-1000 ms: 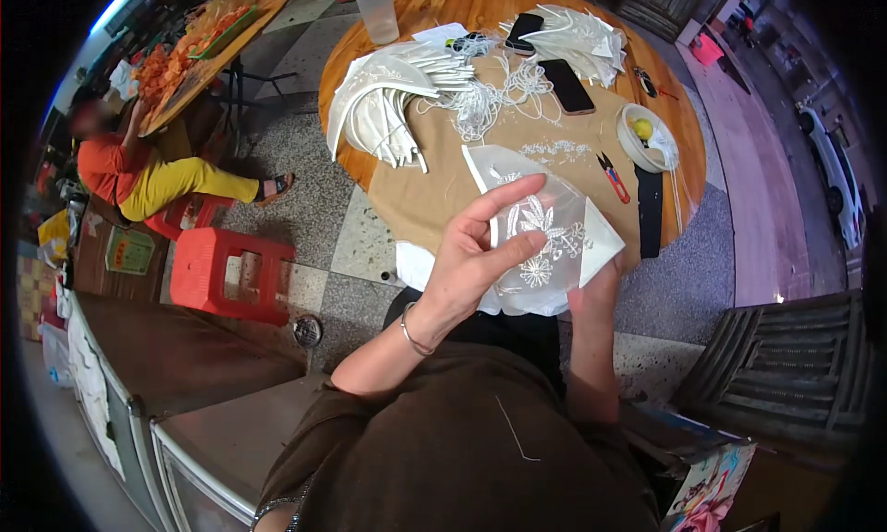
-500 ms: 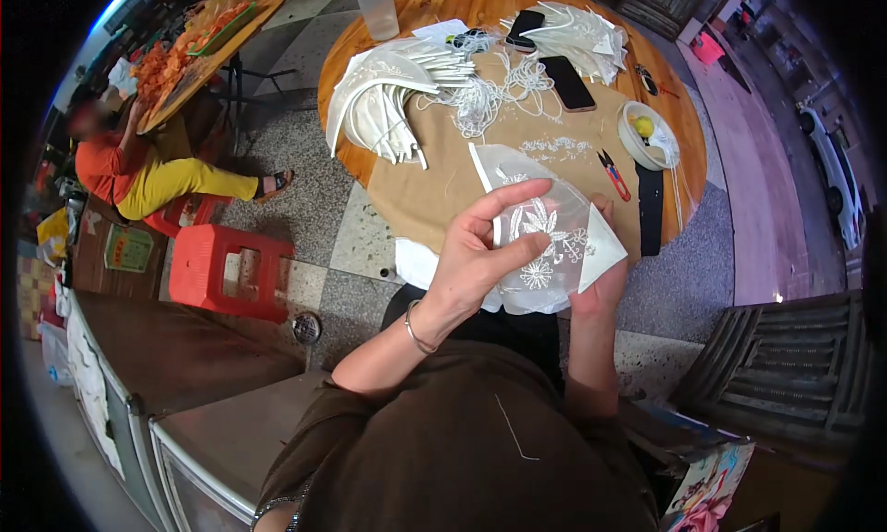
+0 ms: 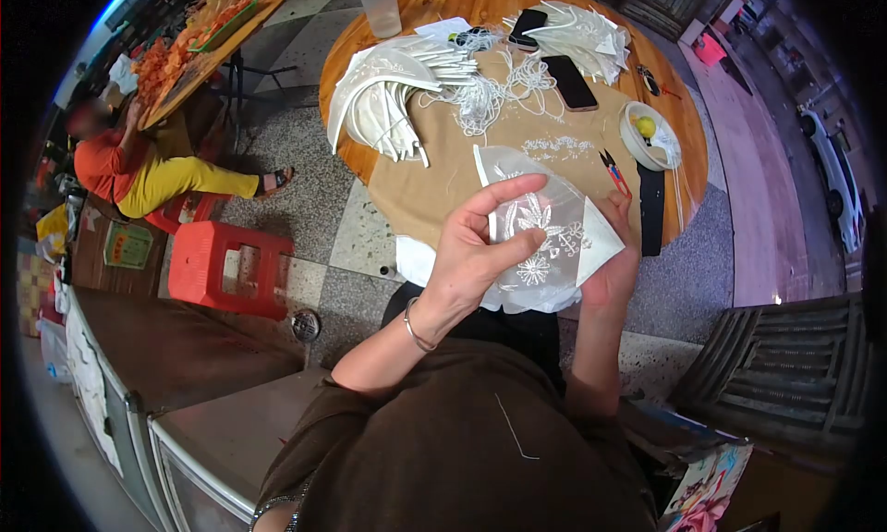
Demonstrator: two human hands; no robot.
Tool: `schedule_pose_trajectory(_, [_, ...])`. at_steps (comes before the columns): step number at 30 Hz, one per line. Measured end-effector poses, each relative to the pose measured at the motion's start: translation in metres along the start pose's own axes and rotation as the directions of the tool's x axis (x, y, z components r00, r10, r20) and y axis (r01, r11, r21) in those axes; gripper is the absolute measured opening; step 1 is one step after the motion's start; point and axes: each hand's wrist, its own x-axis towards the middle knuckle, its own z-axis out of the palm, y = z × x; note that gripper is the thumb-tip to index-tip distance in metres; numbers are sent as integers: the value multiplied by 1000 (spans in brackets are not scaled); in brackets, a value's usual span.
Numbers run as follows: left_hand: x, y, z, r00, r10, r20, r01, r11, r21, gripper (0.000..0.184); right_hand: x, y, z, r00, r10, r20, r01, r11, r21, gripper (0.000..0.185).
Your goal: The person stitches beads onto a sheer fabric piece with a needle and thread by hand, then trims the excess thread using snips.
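A sheer white fabric piece (image 3: pixel 556 213) with beaded or embroidered flower and leaf patterns is held over my lap, near the table's front edge. My left hand (image 3: pixel 476 255) pinches it, with the thumb lying across the pattern and the forefinger stretched along the top. A plain white pointed corner sticks out at its right. Partly behind that corner, my right hand (image 3: pixel 614 264) has its fingers bent; whatever they hold is hidden. Just above that hand lie small thread snips (image 3: pixel 613 170) with red handles. Loose white beads or bits (image 3: pixel 559 147) are scattered beyond the fabric.
On the round wooden table (image 3: pixel 342 65) are stacked white fabric pieces (image 3: pixel 388 88), tangled white cords (image 3: pixel 480 102), a phone (image 3: pixel 570 83), a bowl (image 3: pixel 637 144) and a plastic cup (image 3: pixel 379 10). A red stool (image 3: pixel 208 269) stands left. Another person (image 3: pixel 111 167) sits at a table far left.
My right hand has shifted slightly right and up along the fabric's edge, closer to the snips. The left hand keeps its pinch, and the fabric has tilted a little.
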Motion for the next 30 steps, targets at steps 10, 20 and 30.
schedule_pose_trajectory(10, [0, 2, 0, 999, 36, -20, -36, 999, 6, 51, -5, -14, 8, 992, -117, -40, 109, 981, -163, 12])
schedule_pose_trajectory(20, [5, 5, -4, 999, 36, 32, -41, 986, 162, 52, -15, -8, 24, 988, -72, -134, 15, 924, -382, 27])
schedule_pose_trajectory(30, [5, 9, 1, 996, 0, 88, -14, 987, 161, 56, -13, 2, 30, 988, -122, -90, 58, 854, -517, 22])
